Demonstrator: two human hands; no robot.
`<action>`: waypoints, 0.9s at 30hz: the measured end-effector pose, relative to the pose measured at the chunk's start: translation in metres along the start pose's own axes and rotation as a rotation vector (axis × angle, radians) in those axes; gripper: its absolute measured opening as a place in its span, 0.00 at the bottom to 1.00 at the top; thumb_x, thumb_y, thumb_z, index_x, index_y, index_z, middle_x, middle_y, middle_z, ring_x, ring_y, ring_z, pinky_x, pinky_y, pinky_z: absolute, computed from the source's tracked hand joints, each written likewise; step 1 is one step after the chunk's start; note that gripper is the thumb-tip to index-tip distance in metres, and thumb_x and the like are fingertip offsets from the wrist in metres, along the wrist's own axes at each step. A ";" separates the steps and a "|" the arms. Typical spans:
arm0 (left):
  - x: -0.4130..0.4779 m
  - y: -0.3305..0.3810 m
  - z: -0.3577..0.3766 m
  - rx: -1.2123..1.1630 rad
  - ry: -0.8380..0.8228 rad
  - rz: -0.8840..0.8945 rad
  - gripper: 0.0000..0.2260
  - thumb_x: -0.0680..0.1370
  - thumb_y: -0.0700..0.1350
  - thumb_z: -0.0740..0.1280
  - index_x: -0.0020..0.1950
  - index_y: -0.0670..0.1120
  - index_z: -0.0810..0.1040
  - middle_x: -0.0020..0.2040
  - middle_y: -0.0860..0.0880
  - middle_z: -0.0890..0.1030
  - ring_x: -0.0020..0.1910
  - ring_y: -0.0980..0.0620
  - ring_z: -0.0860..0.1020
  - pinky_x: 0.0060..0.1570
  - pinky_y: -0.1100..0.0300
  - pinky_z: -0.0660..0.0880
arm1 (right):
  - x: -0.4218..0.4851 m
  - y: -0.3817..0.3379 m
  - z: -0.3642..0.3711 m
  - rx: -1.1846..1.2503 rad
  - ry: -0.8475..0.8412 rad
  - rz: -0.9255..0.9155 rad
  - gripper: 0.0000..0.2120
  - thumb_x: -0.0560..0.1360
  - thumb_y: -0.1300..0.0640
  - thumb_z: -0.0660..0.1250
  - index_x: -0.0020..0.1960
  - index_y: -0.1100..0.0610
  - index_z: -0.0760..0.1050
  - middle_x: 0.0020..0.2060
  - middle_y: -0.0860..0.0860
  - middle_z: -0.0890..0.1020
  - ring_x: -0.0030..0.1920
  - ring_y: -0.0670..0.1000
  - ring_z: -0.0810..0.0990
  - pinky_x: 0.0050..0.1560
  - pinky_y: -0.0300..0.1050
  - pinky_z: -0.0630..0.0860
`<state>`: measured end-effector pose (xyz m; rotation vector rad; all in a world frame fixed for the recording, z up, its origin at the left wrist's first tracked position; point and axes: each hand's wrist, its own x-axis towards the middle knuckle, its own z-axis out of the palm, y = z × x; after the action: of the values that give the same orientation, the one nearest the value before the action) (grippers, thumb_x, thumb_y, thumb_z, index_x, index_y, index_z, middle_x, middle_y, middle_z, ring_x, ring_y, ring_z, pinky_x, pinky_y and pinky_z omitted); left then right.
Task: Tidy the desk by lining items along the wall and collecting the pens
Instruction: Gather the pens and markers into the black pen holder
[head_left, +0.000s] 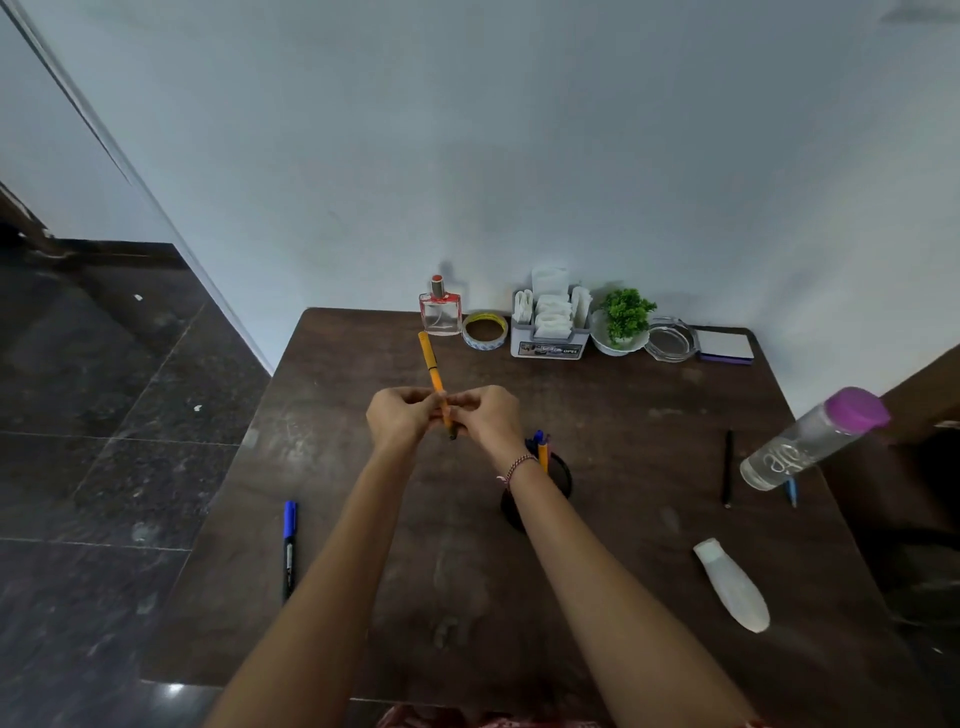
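On the dark brown wooden desk (363, 597), the round black pen holder (563, 480) stands partly hidden behind the right forearm, with a blue pen and an orange pen poking out of it. Nearer than the holder and well to its left lies a blue-capped black marker (289, 545). Nearer and well to its right lies a white plastic squeeze tube (732, 584). About level with the holder, to its right, lies a thin black pen (727, 467). Farther right is a clear water bottle with a purple cap (810, 441), tilted, though I cannot tell what props it. A blue pen (791, 492) shows just under its base.

Just beyond the holder, to its left and above the desk, the left hand (402, 415) and the right hand (488, 415) meet. The fingers of both are curled round the lower end of an orange plastic pen (434, 369), and its long end slants up toward the wall.

The pen should be light, stiff and smooth, so a light pinch at mid-barrel with one hand should carry it. The holder looks light too, and a forearm brushing it could tip it.

Farthest from the holder, along the wall, stand these things:
- a red-trimmed glass perfume bottle (440, 312)
- a roll of tape (484, 330)
- a grey tissue caddy (550, 345)
- a green plant in a white bowl (623, 317)
- a glass ashtray (670, 340)
- a white notepad (724, 345)
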<state>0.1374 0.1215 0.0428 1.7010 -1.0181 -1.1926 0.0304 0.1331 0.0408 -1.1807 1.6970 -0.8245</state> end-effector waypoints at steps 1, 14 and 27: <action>-0.002 -0.001 0.000 0.022 0.003 0.003 0.03 0.73 0.40 0.72 0.39 0.44 0.83 0.37 0.44 0.84 0.37 0.49 0.84 0.46 0.52 0.81 | -0.003 0.001 -0.002 -0.022 0.010 -0.015 0.09 0.72 0.58 0.71 0.52 0.59 0.82 0.46 0.55 0.85 0.45 0.51 0.84 0.50 0.49 0.81; -0.064 0.002 0.042 0.381 -0.047 0.293 0.07 0.73 0.44 0.72 0.49 0.44 0.84 0.43 0.48 0.85 0.42 0.53 0.83 0.50 0.53 0.80 | -0.044 0.011 -0.060 0.063 0.294 -0.224 0.12 0.75 0.56 0.67 0.56 0.58 0.79 0.47 0.51 0.84 0.47 0.46 0.82 0.50 0.38 0.78; -0.095 -0.006 0.065 0.499 -0.123 0.386 0.08 0.72 0.46 0.73 0.50 0.46 0.84 0.46 0.51 0.84 0.44 0.56 0.81 0.49 0.56 0.79 | -0.058 0.024 -0.100 0.051 0.376 -0.242 0.10 0.73 0.58 0.70 0.55 0.56 0.78 0.34 0.44 0.77 0.31 0.39 0.75 0.33 0.29 0.71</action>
<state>0.0540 0.2008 0.0517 1.6941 -1.7413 -0.8394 -0.0612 0.1993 0.0751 -1.2704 1.8367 -1.2979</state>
